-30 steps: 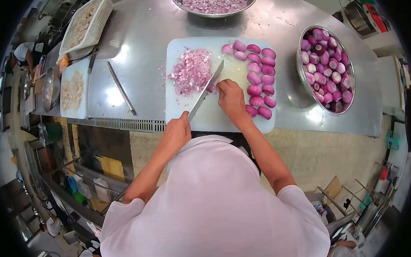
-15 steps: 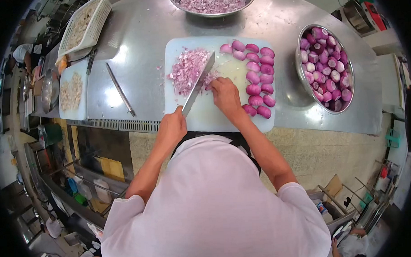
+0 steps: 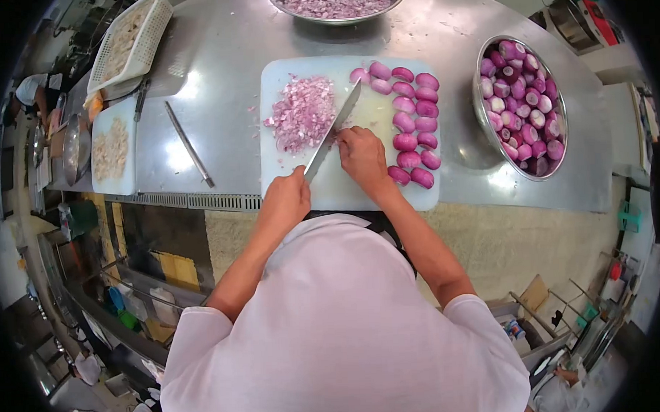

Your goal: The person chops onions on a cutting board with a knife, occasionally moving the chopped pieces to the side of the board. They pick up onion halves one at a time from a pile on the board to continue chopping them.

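Note:
On a white cutting board (image 3: pixel 322 189), my left hand (image 3: pixel 286 200) is wrapped round the handle of a large kitchen knife (image 3: pixel 339 118). The blade slants up and right across the board. My right hand (image 3: pixel 362 155) presses close against the blade's right side, fingers curled in a pinch. A piece of red onion seems to be under these fingertips, mostly hidden. Left of the blade lies a heap of chopped red onion (image 3: pixel 303 112). Rows of peeled onion halves (image 3: pixel 405 141) sit cut side down along the board's right side.
A steel bowl (image 3: pixel 479 103) of peeled red onions stands at right, another bowl (image 3: pixel 338 21) of chopped onion at the far edge. To the left are a steel rod (image 3: pixel 189 144), a second knife (image 3: pixel 142 98), a small board (image 3: pixel 129 180) with pale pieces and a white basket (image 3: pixel 144 56).
My left hand and the knife have shifted right, bringing the blade up against my right fingers. Fewer onion bits show between blade and fingers. The whole view has drifted slightly.

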Tool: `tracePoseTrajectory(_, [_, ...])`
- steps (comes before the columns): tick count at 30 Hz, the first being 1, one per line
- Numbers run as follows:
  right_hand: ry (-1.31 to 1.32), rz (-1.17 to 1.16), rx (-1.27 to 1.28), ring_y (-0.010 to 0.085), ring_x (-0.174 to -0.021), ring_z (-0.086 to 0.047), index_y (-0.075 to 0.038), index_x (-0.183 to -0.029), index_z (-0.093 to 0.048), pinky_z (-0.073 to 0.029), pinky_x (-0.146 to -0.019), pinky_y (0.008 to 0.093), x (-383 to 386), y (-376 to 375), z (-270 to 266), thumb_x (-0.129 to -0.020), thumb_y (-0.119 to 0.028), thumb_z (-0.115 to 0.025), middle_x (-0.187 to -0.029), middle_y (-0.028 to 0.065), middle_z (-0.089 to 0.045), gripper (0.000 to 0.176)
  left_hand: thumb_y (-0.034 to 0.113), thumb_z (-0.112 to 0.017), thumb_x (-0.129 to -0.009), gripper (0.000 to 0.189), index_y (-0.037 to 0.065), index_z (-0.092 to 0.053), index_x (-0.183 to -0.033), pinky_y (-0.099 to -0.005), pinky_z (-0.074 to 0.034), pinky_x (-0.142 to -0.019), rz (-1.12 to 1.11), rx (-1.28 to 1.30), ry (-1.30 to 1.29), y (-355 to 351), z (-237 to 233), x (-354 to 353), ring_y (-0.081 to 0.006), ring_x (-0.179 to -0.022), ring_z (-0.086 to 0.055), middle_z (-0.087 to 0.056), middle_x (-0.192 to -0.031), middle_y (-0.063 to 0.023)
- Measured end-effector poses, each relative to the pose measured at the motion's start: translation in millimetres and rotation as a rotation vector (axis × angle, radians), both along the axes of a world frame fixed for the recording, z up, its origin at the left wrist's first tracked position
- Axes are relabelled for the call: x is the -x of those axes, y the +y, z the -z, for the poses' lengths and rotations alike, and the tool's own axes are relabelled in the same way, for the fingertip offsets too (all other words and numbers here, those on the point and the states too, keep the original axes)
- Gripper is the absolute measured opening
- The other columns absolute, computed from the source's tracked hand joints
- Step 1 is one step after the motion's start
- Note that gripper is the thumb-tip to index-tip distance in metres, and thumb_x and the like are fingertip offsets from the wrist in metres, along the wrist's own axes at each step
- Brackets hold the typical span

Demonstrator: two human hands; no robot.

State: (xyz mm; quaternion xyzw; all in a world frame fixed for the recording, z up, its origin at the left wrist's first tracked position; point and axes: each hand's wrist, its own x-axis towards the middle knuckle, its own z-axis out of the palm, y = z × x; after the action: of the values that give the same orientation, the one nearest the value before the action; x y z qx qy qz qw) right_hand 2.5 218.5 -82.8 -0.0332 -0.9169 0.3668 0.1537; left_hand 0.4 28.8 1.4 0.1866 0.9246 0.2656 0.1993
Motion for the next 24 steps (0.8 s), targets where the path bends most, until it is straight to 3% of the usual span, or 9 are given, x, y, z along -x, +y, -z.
tracePoseTrajectory(5, [-0.027,-0.012,-0.007,0.0379,-0.078,-0.061,-0.002,-0.085,-0.067,-0.051,-0.070,0.0475,-3,1,1,-0.079,-0.002,-0.061,-0.080,0.0171,-0.062,0.008,0.004,-0.055,-0.088,0.025,-0.008,-0.059,-0.110,-0.0530,-0.047,-0.062,0.025,-0.028,-0.017,-2,14,-1,-0.0462,-0.066,-0.062,-0.061,-0.068,-0.0290])
tracePoseTrajectory(10, [0.007,0.064,0.045,0.0374,-0.079,-0.062,-0.002,-0.084,-0.066,-0.050,-0.070,0.0459,-21,25,-13,-0.076,-0.001,-0.064,-0.082,0.0162,-0.063,0.008,0.007,-0.056,-0.090,0.026,-0.007,-0.057,-0.112,-0.0517,-0.046,-0.061,-0.006,-0.058,-0.069,2,-9,-2,-0.0452,-0.065,-0.062,-0.061,-0.069,-0.0279])
tracePoseTrajectory(12, [0.001,0.126,0.083,0.0372,-0.079,-0.062,-0.003,-0.084,-0.066,-0.049,-0.071,0.0456,-41,42,-25,-0.075,-0.001,-0.066,-0.083,0.0159,-0.063,0.009,0.007,-0.056,-0.090,0.026,-0.007,-0.056,-0.113,-0.0518,-0.046,-0.061,0.020,-0.067,-0.042,3,17,3,-0.0453,-0.065,-0.062,-0.061,-0.069,-0.0279])
tracePoseTrajectory(15, [-0.090,0.164,-0.016,0.0366,-0.081,-0.062,-0.003,-0.085,-0.066,-0.049,-0.071,0.0453,-73,64,-46,-0.075,-0.001,-0.069,-0.084,0.0153,-0.064,0.011,0.007,-0.056,-0.090,0.027,-0.007,-0.056,-0.114,-0.0524,-0.045,-0.061,0.077,-0.061,-0.042,7,12,5,-0.0455,-0.066,-0.062,-0.061,-0.069,-0.0283])
tracePoseTrajectory(17, [-0.306,0.188,-0.055,0.0366,-0.083,-0.063,-0.003,-0.090,-0.067,-0.050,-0.073,0.0444,-92,66,-58,-0.076,-0.001,-0.070,-0.087,0.0155,-0.064,0.015,0.006,-0.056,-0.090,0.027,-0.007,-0.056,-0.114,-0.0528,-0.045,-0.061,0.093,-0.028,-0.058,5,8,1,-0.0457,-0.066,-0.062,-0.061,-0.070,-0.0287])
tracePoseTrajectory(19, [-0.265,0.177,-0.042,0.0367,-0.085,-0.063,-0.002,-0.093,-0.068,-0.050,-0.074,0.0441,-106,60,-53,-0.076,0.000,-0.071,-0.090,0.0156,-0.065,0.017,0.007,-0.057,-0.091,0.024,-0.006,-0.057,-0.111,-0.0501,-0.045,-0.059,0.152,-0.101,-0.102,-5,13,-14,-0.0425,-0.062,-0.062,-0.060,-0.068,-0.0277])
tracePoseTrajectory(22, [-0.189,0.198,0.006,0.0366,-0.088,-0.063,-0.001,-0.096,-0.068,-0.051,-0.077,0.0437,-108,50,-34,-0.076,0.001,-0.070,-0.094,0.0158,-0.065,0.021,0.003,-0.056,-0.088,0.015,-0.009,-0.057,-0.098,-0.0517,-0.047,-0.062,0.024,-0.161,-0.251,-26,19,-9,-0.0465,-0.069,-0.062,-0.061,-0.071,-0.0281])
tracePoseTrajectory(23, [-0.153,0.223,0.046,0.0365,-0.090,-0.063,-0.001,-0.097,-0.068,-0.051,-0.078,0.0437,-108,45,-29,-0.076,0.002,-0.070,-0.096,0.0158,-0.065,0.021,0.005,-0.057,-0.089,0.023,-0.009,-0.058,-0.107,-0.0505,-0.047,-0.062,-0.018,-0.249,-0.211,-37,28,-4,-0.0463,-0.070,-0.063,-0.061,-0.071,-0.0298])
tracePoseTrajectory(24, [-0.156,0.219,0.046,0.0365,-0.090,-0.063,-0.001,-0.097,-0.068,-0.051,-0.078,0.0437,-105,40,-27,-0.076,0.002,-0.070,-0.096,0.0158,-0.065,0.021,0.005,-0.057,-0.089,0.023,-0.009,-0.058,-0.107,-0.0505,-0.047,-0.062,-0.022,-0.249,-0.212,-40,26,1,-0.0463,-0.070,-0.063,-0.061,-0.071,-0.0298])
